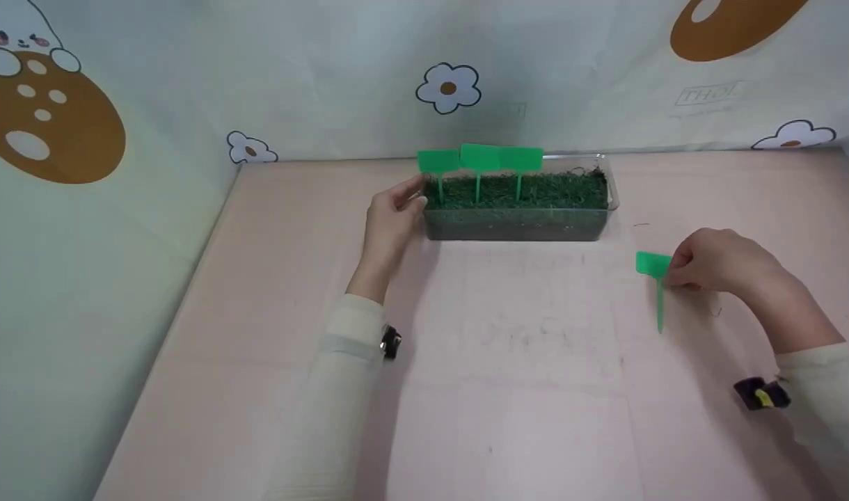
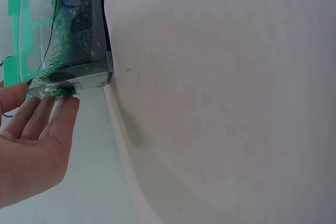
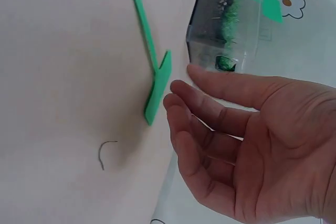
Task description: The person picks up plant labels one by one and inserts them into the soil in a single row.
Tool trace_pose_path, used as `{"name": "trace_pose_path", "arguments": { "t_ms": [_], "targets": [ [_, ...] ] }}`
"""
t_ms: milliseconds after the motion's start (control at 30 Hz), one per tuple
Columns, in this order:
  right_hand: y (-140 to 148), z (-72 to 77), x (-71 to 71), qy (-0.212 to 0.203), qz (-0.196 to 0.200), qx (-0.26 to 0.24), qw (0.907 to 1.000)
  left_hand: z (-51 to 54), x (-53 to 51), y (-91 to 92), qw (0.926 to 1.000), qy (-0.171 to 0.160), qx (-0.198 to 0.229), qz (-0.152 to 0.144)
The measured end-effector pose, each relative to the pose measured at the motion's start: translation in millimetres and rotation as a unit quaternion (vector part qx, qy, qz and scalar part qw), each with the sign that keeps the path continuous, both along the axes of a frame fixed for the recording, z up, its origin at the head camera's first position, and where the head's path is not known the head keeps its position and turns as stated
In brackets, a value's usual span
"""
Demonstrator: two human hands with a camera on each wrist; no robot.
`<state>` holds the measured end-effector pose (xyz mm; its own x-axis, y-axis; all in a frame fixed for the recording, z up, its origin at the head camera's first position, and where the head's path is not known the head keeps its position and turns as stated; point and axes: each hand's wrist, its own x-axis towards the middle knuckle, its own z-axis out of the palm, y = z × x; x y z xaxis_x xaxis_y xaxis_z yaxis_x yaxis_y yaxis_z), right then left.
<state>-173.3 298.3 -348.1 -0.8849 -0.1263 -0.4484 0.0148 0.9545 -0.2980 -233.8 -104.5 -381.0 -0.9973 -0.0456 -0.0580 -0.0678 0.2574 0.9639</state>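
A clear plastic planter box (image 1: 515,226) filled with grass (image 1: 564,191) stands against the back wall. Three green T-shaped plant labels (image 1: 479,158) are stuck in its left half. My left hand (image 1: 390,219) grips the box's left end; in the left wrist view, the thumb (image 2: 13,97) is at the rim and the fingers (image 2: 63,116) are against the end wall. To the right of the box, another green plant label (image 3: 157,80) is just beyond the fingertips of my right hand (image 3: 226,129). A gap shows between that hand's thumb and fingers, with nothing in it.
The pale pink tabletop (image 1: 508,417) meets a papered wall (image 1: 327,76) with printed flowers and brown shapes. A thin dark curved strand (image 3: 101,156) lies near the loose label. Small dark specks mark the table.
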Motion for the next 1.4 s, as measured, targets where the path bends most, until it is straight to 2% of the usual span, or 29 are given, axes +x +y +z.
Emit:
{"name": "trace_pose_path", "arguments": {
  "t_ms": [100, 267, 400, 733, 900, 1000, 1233, 1400],
  "targets": [
    [-3, -4.2, 2.5, -0.007, 0.0, 0.014, 0.9999, 0.8, 0.7, 0.2, 1.0, 0.002, -0.002, 0.0],
    [-12, -10.8, 5.3, 0.013, -0.016, 0.043, 0.9988, 0.5, 1.0, 0.0, 1.0, 0.004, -0.001, 0.0],
    [-17, -13.6, 6.1, 0.027, -0.013, 0.044, 0.9986, -0.4, 0.5, 0.2, 1.0, 0.005, 0.0, 0.001],
    [-12, -17.1, 6.1, 0.042, -0.01, -0.033, 0.9985, 0.1, -0.7, 1.0, 1.0, 0.0, 0.008, 0.001],
    [-10, -15.0, 1.6, 0.027, -0.029, -0.083, 0.9958, 0.4, -1.7, 0.8, 1.0, -0.006, 0.004, 0.004],
    [-9, -13.7, 0.3, 0.027, -0.051, -0.116, 0.9916, -0.1, -2.3, 0.4, 1.0, -0.004, -0.004, 0.003],
    [-9, -10.5, 2.3, 0.103, -0.093, -0.174, 0.9749, 0.6, -0.8, 0.3, 0.9999, -0.002, -0.013, 0.001],
    [-10, -7.5, 2.9, 0.139, -0.11, -0.197, 0.9642, 1.6, 0.3, 0.2, 1.0, -0.002, -0.008, 0.0]
  ]
}}
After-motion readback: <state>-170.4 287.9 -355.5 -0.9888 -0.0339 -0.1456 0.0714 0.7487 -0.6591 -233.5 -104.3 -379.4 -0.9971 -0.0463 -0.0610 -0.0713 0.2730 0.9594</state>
